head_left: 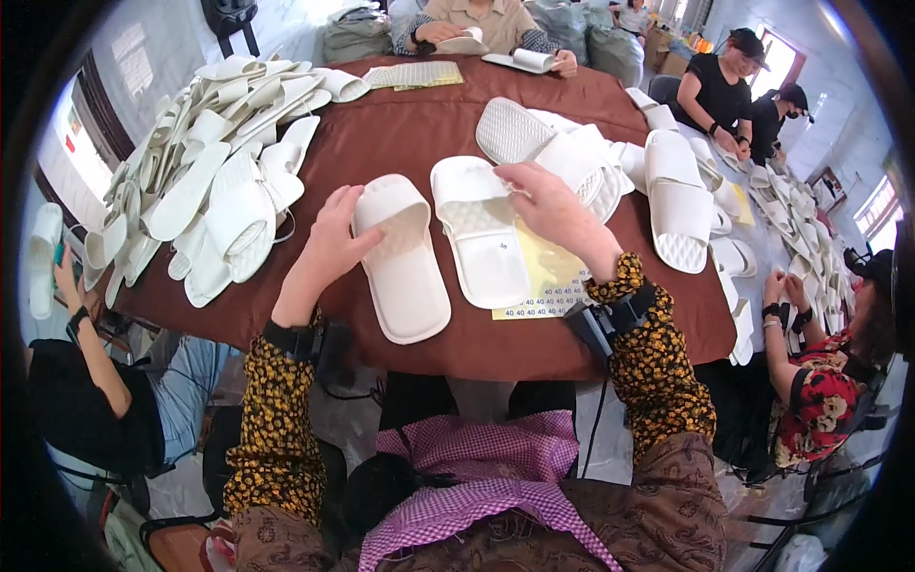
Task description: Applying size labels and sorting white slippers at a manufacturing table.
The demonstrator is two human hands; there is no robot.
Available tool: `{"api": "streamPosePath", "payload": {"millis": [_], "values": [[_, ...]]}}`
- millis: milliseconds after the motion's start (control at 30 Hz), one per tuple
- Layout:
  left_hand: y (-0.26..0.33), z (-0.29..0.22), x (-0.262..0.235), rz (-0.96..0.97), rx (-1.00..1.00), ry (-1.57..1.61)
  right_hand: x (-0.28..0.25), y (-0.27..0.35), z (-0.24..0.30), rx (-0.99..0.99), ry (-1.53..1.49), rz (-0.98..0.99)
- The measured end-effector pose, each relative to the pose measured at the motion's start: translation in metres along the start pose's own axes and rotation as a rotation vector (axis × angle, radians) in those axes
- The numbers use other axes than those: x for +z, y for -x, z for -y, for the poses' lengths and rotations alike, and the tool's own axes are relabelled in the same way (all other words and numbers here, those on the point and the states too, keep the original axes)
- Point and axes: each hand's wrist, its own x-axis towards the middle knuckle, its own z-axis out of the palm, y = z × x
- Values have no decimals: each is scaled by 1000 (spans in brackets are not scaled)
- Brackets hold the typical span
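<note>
Two white slippers are in front of me, side by side over the brown tablecloth. My left hand (329,243) grips the edge of the left slipper (410,286), with the thumb lying over its side. The right slipper (491,267) bears a small dark mark on its sole. My right hand (558,210) holds this one by its upper right edge, fingers bent over the strap. Partly beneath the right slipper and my right wrist lies a yellow sheet of small printed number stickers (548,276).
A large heap of white slippers (229,162) covers the table's left side. More slippers (677,200) lie at the right. Across the brown-covered table (400,124), a person (486,29) handles slippers near another sticker sheet (415,74). Other people work at both sides.
</note>
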Motion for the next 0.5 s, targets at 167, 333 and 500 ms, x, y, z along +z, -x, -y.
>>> {"api": "streamPosePath", "payload": {"millis": [167,333,500], "values": [[-17,14,6,329,-150,215,18,-27,7,-45,128,96],[-23,10,0,389,-142,277,50,-44,-29,-6,158,281],[-9,-4,-16,373,-167,207,58,-51,-41,52,286,331]]}}
